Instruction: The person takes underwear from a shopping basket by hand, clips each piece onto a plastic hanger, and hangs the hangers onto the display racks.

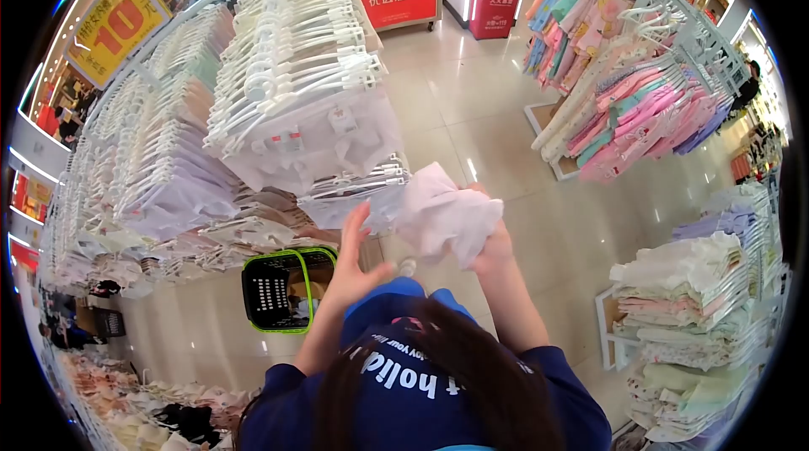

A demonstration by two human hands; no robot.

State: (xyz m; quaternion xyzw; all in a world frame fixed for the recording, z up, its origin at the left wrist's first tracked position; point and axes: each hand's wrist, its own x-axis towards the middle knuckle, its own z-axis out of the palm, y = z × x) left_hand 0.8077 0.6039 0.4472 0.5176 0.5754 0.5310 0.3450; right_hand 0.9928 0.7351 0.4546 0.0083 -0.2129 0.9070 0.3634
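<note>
A small pale pink garment (442, 213) hangs bunched in my right hand (495, 236), whose fingers are wrapped round its right side. My left hand (358, 257) is raised to the left of the cloth, thumb and fingers spread, with nothing in it and a gap between it and the garment. Just beyond my hands, a rack of white hangers (295, 46) carries pale garments (316, 143), and a lower row of hung clothes (362, 194) shows beneath it.
A black basket with a green rim (268, 291) stands on the floor at my left. Clothes racks stand at the upper right (624, 88) and lower right (691, 308). A red counter (400, 0) and red bin (493, 8) are farther ahead.
</note>
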